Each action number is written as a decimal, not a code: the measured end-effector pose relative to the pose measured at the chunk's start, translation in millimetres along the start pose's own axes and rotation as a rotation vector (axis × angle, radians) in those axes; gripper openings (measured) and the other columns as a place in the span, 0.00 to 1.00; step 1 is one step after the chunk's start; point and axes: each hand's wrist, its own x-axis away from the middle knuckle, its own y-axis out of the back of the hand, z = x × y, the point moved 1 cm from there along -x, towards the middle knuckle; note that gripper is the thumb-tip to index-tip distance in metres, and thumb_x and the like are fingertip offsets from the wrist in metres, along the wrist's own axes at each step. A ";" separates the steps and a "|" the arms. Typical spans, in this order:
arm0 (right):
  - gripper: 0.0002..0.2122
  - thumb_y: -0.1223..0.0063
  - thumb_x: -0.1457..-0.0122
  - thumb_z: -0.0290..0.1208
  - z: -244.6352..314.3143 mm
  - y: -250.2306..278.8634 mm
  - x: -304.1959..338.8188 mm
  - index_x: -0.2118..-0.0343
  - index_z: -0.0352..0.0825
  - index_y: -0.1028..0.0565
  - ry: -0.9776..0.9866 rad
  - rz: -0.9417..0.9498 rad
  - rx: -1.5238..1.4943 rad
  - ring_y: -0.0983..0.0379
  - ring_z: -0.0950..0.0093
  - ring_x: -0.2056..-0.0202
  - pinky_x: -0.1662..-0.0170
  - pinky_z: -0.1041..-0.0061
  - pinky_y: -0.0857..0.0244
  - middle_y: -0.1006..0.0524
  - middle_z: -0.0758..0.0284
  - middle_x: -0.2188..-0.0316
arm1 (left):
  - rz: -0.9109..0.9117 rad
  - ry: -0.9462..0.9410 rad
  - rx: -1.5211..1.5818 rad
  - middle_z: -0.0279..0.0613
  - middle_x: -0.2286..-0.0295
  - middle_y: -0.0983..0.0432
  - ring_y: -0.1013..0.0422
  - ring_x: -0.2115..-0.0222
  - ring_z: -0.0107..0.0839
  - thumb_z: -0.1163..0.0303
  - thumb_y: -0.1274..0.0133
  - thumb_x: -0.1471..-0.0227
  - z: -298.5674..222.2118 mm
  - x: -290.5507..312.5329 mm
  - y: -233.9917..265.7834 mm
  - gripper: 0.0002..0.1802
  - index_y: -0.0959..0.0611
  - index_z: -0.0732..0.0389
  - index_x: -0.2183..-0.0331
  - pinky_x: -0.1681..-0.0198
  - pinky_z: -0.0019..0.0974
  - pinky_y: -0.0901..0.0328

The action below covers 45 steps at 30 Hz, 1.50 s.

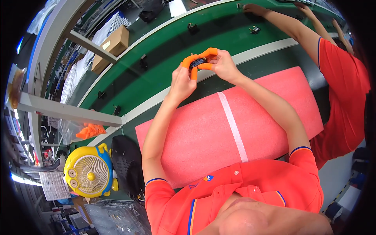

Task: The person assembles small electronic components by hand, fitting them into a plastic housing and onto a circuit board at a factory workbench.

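Note:
A small black part (198, 62), perhaps an electronic component, is held up between my two hands over the near edge of the green conveyor belt (164, 58). Orange finger cots cover the fingertips of both hands. My left hand (183, 81) is closed on the part from the left, thumb and fingers curled about it. From the right, the thumb and fingers of my right hand (226, 67) pinch the same part. Its details are too small and too covered to make out. Below my forearms lies a pink foam block (196, 133) with a white strip across it.
Several small dark parts (143, 61) sit along the belt. A co-worker's hand (256, 9) reaches over it at the far right. On the left stand a metal frame (70, 109), a bag of orange finger cots (91, 131), a yellow fan (91, 176) and a black bag (126, 164).

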 end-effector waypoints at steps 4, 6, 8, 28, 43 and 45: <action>0.12 0.45 0.54 0.14 -18.3 18.5 -13.3 0.64 0.26 0.27 -0.110 0.031 0.120 0.27 0.78 0.67 0.58 0.81 0.32 0.24 0.64 0.66 | 0.033 0.287 0.168 0.51 0.67 0.26 0.28 0.73 0.40 0.79 0.50 0.53 1.6 -8.1 -10.7 0.24 0.30 0.62 0.51 0.69 0.35 0.33; 0.12 0.43 0.53 0.18 -37.0 38.7 -22.9 0.63 0.28 0.26 -0.077 -0.140 0.077 0.27 0.75 0.65 0.59 0.79 0.33 0.24 0.64 0.65 | -0.029 0.283 0.065 0.51 0.66 0.26 0.28 0.71 0.40 0.77 0.48 0.54 33.7 -12.2 -13.7 0.24 0.30 0.62 0.52 0.68 0.35 0.33; 0.13 0.42 0.53 0.19 -37.3 46.4 -28.3 0.62 0.29 0.26 -0.005 -0.223 0.283 0.28 0.74 0.64 0.58 0.77 0.34 0.24 0.63 0.65 | -0.156 0.280 -0.140 0.50 0.65 0.26 0.28 0.68 0.39 0.72 0.45 0.55 81.7 -11.4 -5.4 0.25 0.29 0.61 0.52 0.67 0.36 0.33; 0.13 0.43 0.51 0.24 -29.3 3.2 -5.8 0.62 0.29 0.27 0.183 -0.057 0.514 0.27 0.69 0.67 0.63 0.75 0.33 0.24 0.63 0.69 | 0.058 0.563 0.161 0.37 0.74 0.25 0.29 0.75 0.24 0.77 0.45 0.57 41.1 -18.0 19.9 0.16 0.21 0.66 0.61 0.70 0.24 0.35; 0.10 0.45 0.52 0.19 -24.3 -1.0 1.1 0.65 0.23 0.29 -0.312 0.114 -0.191 0.23 0.71 0.76 0.72 0.77 0.28 0.23 0.57 0.76 | -0.149 0.300 0.486 0.49 0.56 0.30 0.31 0.57 0.31 0.79 0.53 0.47 14.7 -2.3 -13.4 0.21 0.32 0.68 0.49 0.53 0.33 0.37; 0.10 0.45 0.52 0.18 -25.9 -11.8 -7.6 0.66 0.21 0.29 -0.296 0.115 -0.207 0.23 0.70 0.77 0.73 0.76 0.27 0.24 0.57 0.77 | -0.198 0.287 0.489 0.49 0.57 0.29 0.31 0.59 0.31 0.81 0.54 0.47 20.9 2.5 -8.1 0.21 0.32 0.67 0.50 0.54 0.32 0.37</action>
